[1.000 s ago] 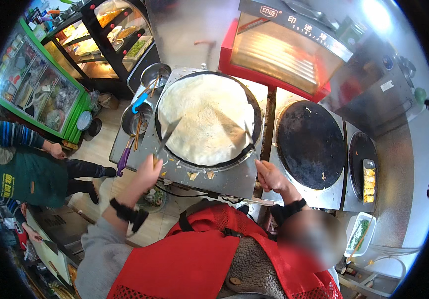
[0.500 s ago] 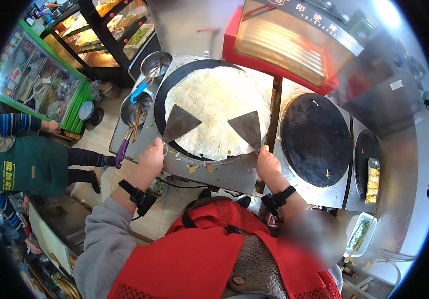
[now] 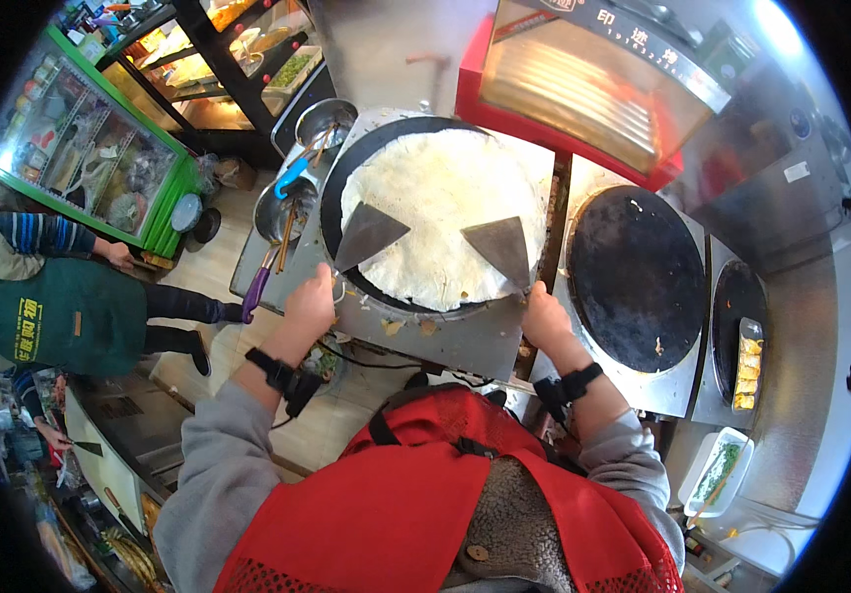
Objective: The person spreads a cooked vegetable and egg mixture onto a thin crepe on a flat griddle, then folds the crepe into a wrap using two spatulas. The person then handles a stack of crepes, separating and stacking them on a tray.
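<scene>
A large pale crepe (image 3: 445, 183) covers most of a round black griddle (image 3: 332, 198) in front of me. My left hand (image 3: 311, 301) is closed round the handle of a triangular metal scraper, whose dark blade (image 3: 371, 237) overlaps the crepe's near left part. In my right hand (image 3: 548, 316) is a second such scraper; its blade (image 3: 499, 247) lies over the near right part. The two tips point inward, with a gap between them. Both handles are mostly hidden by my fingers. Whether the blades reach under the crepe, I cannot tell.
Metal bowls (image 3: 272, 214) with blue- and purple-handled utensils stand left of the griddle. To the right are a bare second griddle (image 3: 633, 277) and a tray of rolled food (image 3: 748, 371). A red-framed warming case (image 3: 583, 89) stands behind. A person in a green apron (image 3: 65, 311) is at left.
The whole view has shifted slightly, moving the scene to the right. Both scrapers keep about the same place over the crepe. At the far lower left, another person's hand now shows a dark blade.
</scene>
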{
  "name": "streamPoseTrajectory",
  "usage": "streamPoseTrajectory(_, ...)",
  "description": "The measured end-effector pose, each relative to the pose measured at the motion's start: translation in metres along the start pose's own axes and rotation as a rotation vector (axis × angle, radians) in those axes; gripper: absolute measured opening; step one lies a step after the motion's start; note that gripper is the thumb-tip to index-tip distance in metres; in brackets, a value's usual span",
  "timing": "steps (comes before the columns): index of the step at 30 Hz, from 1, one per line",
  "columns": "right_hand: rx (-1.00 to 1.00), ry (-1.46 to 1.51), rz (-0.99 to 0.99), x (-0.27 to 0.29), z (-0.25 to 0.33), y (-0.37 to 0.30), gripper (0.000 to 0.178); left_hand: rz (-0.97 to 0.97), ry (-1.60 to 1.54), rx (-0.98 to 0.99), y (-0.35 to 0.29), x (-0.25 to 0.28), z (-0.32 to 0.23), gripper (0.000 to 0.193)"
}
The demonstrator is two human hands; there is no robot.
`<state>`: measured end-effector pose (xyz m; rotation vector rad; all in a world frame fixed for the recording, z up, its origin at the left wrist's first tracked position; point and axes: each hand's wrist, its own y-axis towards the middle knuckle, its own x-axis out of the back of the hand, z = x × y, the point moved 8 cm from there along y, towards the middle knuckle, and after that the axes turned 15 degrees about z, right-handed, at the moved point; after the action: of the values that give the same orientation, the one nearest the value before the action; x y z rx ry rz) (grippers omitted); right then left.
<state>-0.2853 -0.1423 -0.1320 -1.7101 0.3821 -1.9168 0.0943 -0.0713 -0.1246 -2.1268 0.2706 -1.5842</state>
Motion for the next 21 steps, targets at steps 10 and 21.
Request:
streamPoseTrajectory(10,0.277,1.405,0.488,-0.014,0.006,-0.042,0.044,-0.022,-0.519,-0.208,-0.035,-0.010,-0.008,0.034)
streamPoseTrajectory(21,0.032,0.156,-0.128,0.018,0.014,-0.026,0.016,-0.221,0.022,-0.045,-0.002,0.045,-0.022,0.019)
